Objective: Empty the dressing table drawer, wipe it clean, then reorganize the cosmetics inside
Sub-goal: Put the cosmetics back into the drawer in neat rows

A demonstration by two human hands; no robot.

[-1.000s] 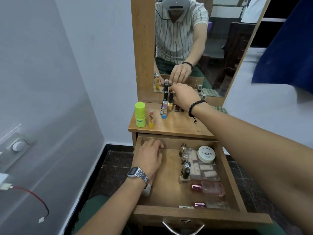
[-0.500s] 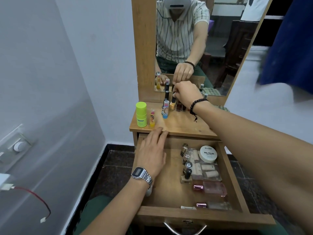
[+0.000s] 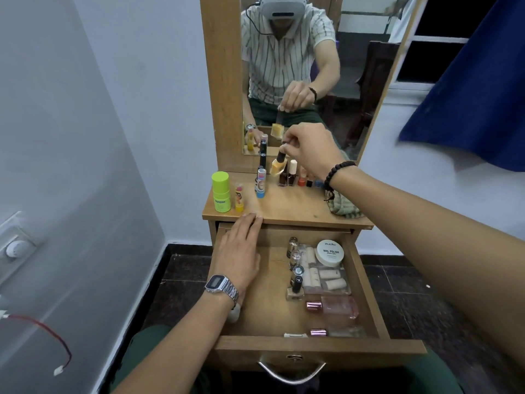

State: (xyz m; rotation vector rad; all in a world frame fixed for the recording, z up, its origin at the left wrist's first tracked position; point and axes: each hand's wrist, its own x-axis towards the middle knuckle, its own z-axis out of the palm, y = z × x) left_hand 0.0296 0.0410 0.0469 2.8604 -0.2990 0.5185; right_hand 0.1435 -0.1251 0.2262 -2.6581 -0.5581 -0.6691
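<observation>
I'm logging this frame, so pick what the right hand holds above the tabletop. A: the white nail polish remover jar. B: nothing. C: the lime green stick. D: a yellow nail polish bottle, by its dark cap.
D: the right hand pinches the dark cap of the yellow nail polish bottle, lifted and tilted above the tabletop.

Yellow nail polish bottle (image 3: 277,165) with black cap; lime-green stick tube (image 3: 220,191); white nail polish remover jar (image 3: 330,252); brown wooden drawer (image 3: 366,282); blue curtain (image 3: 480,89); silver wristwatch (image 3: 221,286); black bead bracelet (image 3: 338,172).

Dim, soft light — warped, blurred edges
</observation>
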